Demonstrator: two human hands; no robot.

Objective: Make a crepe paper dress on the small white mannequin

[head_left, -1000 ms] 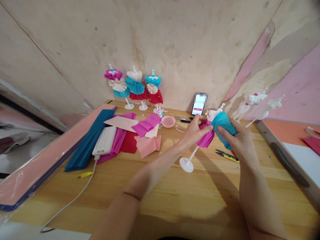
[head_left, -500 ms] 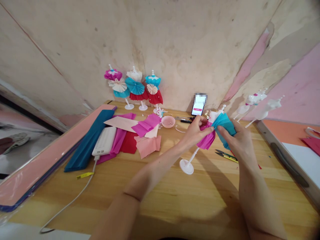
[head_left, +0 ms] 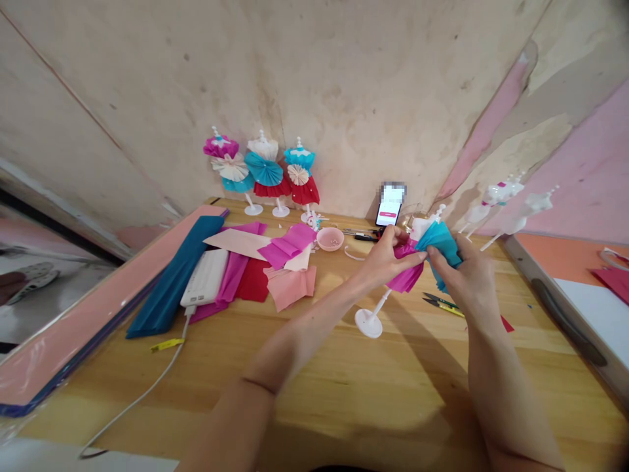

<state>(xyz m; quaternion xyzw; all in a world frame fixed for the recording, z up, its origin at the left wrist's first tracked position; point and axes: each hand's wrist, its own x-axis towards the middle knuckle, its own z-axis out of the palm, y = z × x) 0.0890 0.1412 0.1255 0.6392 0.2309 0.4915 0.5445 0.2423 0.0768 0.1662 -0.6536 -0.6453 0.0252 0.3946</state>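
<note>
A small white dress form (head_left: 419, 228) leans to the right on the table, its round base (head_left: 368, 323) toward me. It wears a magenta crepe paper skirt (head_left: 407, 280). My left hand (head_left: 386, 259) is closed around its waist, with the thumb against the paper. A fan of gathered blue crepe paper (head_left: 441, 241) lies against the form's front, pinched by my right hand (head_left: 469, 272) between thumb and fingers. Fingertips of both hands meet near the waist and cover where blue and magenta join. Thread snips (head_left: 445, 305) lie below the right hand.
Crepe paper sheets (head_left: 289, 288), a white power bank (head_left: 205, 278) with a cable and a pink bowl (head_left: 330, 240) are left of my hands. Three dressed forms (head_left: 265, 172) stand at the wall near a propped phone (head_left: 391, 204); bare forms (head_left: 533, 211) stand at right.
The dress form's base has shifted slightly right and away from me. Both hands keep their grips, and the blue paper has turned a little.
</note>
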